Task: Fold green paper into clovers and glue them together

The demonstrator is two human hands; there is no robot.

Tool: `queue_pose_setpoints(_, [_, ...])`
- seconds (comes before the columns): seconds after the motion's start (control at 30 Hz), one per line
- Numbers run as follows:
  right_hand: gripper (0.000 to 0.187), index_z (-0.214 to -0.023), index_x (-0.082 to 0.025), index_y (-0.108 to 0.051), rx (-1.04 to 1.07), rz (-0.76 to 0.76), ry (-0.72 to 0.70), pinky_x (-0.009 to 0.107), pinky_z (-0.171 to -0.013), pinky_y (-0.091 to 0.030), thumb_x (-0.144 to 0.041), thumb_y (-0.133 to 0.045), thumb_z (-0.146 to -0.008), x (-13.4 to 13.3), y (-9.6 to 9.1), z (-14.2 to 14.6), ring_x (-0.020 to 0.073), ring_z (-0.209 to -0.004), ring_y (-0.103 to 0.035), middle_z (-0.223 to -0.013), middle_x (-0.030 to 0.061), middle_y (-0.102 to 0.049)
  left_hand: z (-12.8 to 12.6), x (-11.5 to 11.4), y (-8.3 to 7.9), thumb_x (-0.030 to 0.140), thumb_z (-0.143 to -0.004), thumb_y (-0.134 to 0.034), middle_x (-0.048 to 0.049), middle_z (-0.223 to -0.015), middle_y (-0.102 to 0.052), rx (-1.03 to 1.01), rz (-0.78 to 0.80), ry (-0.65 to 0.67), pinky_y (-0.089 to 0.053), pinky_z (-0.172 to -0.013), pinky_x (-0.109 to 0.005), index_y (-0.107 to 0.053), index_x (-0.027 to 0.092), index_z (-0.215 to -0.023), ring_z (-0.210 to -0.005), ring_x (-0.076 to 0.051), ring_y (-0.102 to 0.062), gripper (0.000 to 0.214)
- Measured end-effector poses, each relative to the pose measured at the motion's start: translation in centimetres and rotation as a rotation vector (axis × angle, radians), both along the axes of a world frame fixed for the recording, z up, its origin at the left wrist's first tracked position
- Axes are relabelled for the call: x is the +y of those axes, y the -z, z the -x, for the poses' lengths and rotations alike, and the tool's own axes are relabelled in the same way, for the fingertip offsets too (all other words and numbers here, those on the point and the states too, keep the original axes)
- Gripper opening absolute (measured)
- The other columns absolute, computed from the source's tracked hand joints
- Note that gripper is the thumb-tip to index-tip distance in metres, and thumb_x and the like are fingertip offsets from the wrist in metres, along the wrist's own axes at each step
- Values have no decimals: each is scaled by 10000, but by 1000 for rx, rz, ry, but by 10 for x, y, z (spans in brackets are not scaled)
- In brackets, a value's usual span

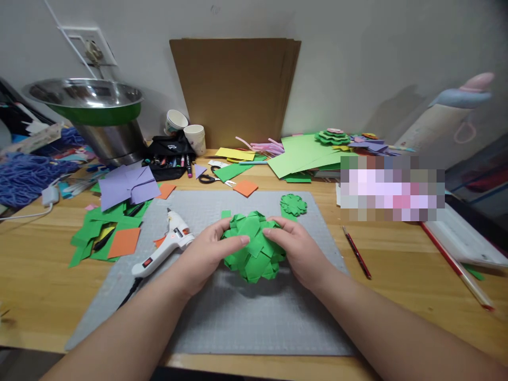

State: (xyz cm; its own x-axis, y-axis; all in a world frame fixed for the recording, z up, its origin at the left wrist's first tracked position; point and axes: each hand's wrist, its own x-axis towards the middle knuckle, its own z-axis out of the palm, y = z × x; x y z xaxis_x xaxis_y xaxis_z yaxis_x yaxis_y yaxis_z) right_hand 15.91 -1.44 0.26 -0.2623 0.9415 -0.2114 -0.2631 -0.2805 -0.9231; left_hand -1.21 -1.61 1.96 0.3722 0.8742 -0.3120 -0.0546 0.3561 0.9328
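Between my two hands is a green paper flower point(256, 251) made of folded, overlapping petals, lifted over the grey cutting mat point(222, 323). My left hand point(210, 251) grips its left edge, thumb on top and fingers partly hidden behind. On the opposite edge, my right hand point(299, 246) pinches it the same way. Beyond my right hand lies a smaller green paper flower point(293, 204) on the mat. A white hot glue gun point(164, 248) rests to the left of my left hand, nozzle pointing away.
Green paper scraps point(85, 238) and purple sheets point(129, 185) lie at left, near a steel bowl point(85, 95). Scissors point(214, 178) and an orange square point(245, 188) sit behind the mat. A pencil point(357, 254) lies at right. Cardboard sheets point(236, 90) lean on the wall.
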Motion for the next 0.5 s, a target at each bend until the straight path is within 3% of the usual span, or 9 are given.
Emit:
queue_pose_setpoints(0.13, [194,-772,-187,-592,24,35,3,224,-522,-395,-354,-676,-720,0,0,-1,111,-558,-507,-628,-35,-570,2,2,4,316,-732,-718,-69,-884,-704,31,44,-25,-497,-717,-299,-645,140,-1019,-766,-182,-639,344])
queue_pose_setpoints(0.3, [395,-1040,-230,-534,17,25,-21,269,-641,-477,-342,-724,-712,-2,2,1,147,-733,-594,-916,5,-624,1,3,7,304,-724,-718,-78,-900,-720,10,37,-120,-506,-687,-283,-639,136,-1059,-736,-175,-648,383])
queue_pose_setpoints(0.5, [353,-1023,-211,-536,-70,-5,0,305,-713,-491,-292,-699,-721,-4,3,6,164,-800,-595,-909,8,-594,-2,2,11,302,-713,-708,-73,-858,-717,36,44,-117,-498,-670,-275,-646,131,-992,-710,-175,-644,333])
